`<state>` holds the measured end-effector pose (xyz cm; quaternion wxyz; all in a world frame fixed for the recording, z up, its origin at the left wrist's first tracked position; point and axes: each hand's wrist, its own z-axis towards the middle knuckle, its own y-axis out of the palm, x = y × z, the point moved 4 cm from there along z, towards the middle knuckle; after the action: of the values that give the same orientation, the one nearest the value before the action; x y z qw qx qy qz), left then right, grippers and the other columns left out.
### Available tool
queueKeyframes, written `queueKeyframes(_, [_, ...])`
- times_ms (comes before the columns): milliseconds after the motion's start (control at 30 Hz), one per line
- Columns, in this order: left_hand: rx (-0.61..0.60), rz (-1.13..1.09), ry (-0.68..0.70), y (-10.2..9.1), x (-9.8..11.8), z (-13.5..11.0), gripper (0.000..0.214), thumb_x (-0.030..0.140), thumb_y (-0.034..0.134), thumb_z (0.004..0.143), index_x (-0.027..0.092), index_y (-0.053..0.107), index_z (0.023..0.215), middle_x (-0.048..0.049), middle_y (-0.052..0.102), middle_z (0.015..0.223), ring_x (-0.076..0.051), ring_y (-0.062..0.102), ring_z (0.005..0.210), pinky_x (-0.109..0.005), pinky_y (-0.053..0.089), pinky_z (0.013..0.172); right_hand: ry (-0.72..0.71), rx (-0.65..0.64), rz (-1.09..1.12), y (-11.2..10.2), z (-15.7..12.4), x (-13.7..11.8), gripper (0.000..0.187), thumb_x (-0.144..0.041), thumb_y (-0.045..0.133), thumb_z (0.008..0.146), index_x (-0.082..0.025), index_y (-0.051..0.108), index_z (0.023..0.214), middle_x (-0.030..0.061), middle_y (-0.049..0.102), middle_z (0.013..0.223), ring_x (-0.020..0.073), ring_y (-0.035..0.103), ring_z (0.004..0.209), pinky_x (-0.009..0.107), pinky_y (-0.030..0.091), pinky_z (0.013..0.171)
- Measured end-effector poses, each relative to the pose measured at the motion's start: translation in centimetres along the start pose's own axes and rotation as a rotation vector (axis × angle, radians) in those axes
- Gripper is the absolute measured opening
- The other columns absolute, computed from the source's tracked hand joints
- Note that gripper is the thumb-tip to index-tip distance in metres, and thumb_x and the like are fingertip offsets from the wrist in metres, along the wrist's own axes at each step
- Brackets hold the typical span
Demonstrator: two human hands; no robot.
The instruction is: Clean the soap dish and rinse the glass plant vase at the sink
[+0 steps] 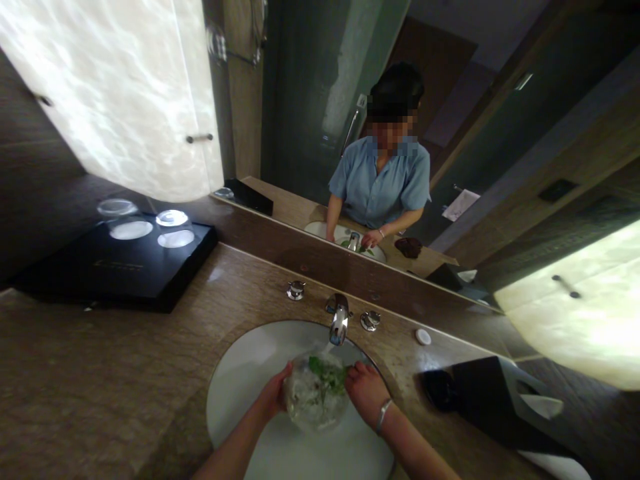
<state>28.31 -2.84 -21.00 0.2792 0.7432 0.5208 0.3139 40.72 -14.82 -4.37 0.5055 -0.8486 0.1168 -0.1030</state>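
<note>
Marble tabletop (100,373), basin (235,407) at 6 o'clock: left hand (273,395) & right hand (367,393) gripped slippery, prob. fragile glass bowl (313,407) by its sides, greens (327,373) inside.

A round white ceramic basin (235,400) is set into the brown marble desk (100,373), with a chrome faucet (339,320) on its far edge. The left hand (274,392) and right hand (367,393) hold a clear glass bowl (315,393) over the basin, just before the spout. Left of the basin, a square black tray (115,280) carries two upturned drinking glasses (147,223); to the right stands a black tissue box (480,393). A wall mirror (300,100) runs behind the desk.
</note>
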Motion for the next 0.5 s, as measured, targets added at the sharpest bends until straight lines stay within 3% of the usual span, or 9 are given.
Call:
queueKeyframes(300, [0.087, 0.048, 0.028, -0.2, -0.1, 0.0, 0.054, 0.054, 0.044, 0.081, 0.010, 0.055, 0.110, -0.0105, 0.065, 0.089, -0.025, 0.061, 0.086, -0.035, 0.049, 0.071, 0.037, -0.126, -0.004, 1.0, 0.8, -0.9, 0.027, -0.005, 0.040, 0.082, -0.005, 0.066, 0.088, 0.0166, 0.059, 0.092, 0.0320, 0.051, 0.097, 0.040, 0.050, 0.069])
queueKeyframes(500, [0.043, 0.010, 0.020, -0.3, -0.3, 0.2, 0.051, 0.056, 0.049, 0.078, 0.012, 0.058, 0.103, -0.0110, 0.065, 0.090, -0.026, 0.061, 0.082, -0.036, 0.049, 0.067, 0.077, -0.084, 0.073, 1.5, 1.1, 0.1, 0.028, -0.007, 0.039, 0.081, -0.009, 0.065, 0.093, 0.0135, 0.060, 0.095, 0.0272, 0.052, 0.097, 0.037, 0.048, 0.078])
